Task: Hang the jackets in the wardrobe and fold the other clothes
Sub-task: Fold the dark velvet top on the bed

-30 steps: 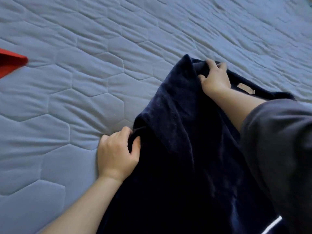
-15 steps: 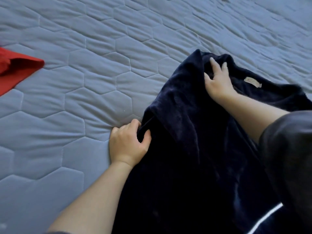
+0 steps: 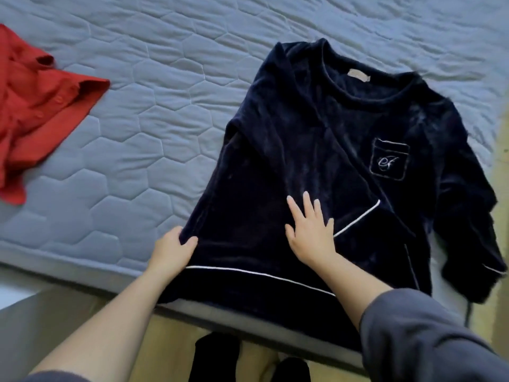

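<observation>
A dark navy velvet top with white piping and a chest pocket lies spread front-up on the grey quilted bed. Its left sleeve is folded across the chest; its hem hangs over the bed's near edge. My left hand grips the top's lower left side edge, thumb over the fabric. Flat on the fabric near the middle rests my right hand, fingers straight, just left of the folded sleeve's white cuff line.
A crumpled red shirt lies on the bed at the far left. The bed's near edge runs across the lower frame, with pale floor and my dark-socked feet below it.
The view pulled back. Both hands moved from the top's shoulder area down toward the hem; my right hand now lies flat, and the whole top shows spread out.
</observation>
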The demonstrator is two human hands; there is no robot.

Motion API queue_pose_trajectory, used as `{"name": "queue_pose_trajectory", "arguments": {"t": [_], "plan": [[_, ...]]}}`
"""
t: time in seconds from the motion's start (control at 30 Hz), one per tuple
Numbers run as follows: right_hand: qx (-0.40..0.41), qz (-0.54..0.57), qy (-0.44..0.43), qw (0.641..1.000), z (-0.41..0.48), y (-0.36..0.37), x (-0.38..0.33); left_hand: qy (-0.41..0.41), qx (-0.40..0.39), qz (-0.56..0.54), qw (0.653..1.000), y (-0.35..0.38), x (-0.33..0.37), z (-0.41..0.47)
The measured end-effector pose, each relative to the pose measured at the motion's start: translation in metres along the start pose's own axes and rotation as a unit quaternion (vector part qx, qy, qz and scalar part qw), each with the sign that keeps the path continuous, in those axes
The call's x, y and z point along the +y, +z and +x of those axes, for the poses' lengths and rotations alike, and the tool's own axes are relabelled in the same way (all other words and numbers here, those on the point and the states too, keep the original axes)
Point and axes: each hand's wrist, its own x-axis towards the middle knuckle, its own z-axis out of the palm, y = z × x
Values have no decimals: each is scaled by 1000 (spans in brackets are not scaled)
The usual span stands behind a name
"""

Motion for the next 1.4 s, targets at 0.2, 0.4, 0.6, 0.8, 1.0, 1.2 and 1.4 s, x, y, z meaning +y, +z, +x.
{"name": "queue_pose_trajectory", "arguments": {"t": [0.2, 0.4, 0.6, 0.8, 1.0, 1.2, 1.4], "plan": [[-21, 115, 64, 991, -69, -22, 40, -143, 3, 70, 987, -17, 12, -27], [-23, 212, 193, 958, -111, -32, 155, -179, 99, 98, 974, -10, 19, -63], [-39, 181, 212, 960, -147, 18, 227, -144, 218, 158, 952, 58, 53, -130], [-86, 334, 261, 902, -176, 54, 267, -209, 43, -89, 973, 207, 103, -200], [-133, 410, 218, 875, -189, 88, 292, -281, 81, -348, 891, 262, 114, -199], [-184, 465, 230, 835, -195, 82, 310, -314, 88, -185, 927, 251, 92, -224], [-49, 424, 272, 862, -170, 9, 347, -136, -27, -43, 989, 230, 183, -234]]}}
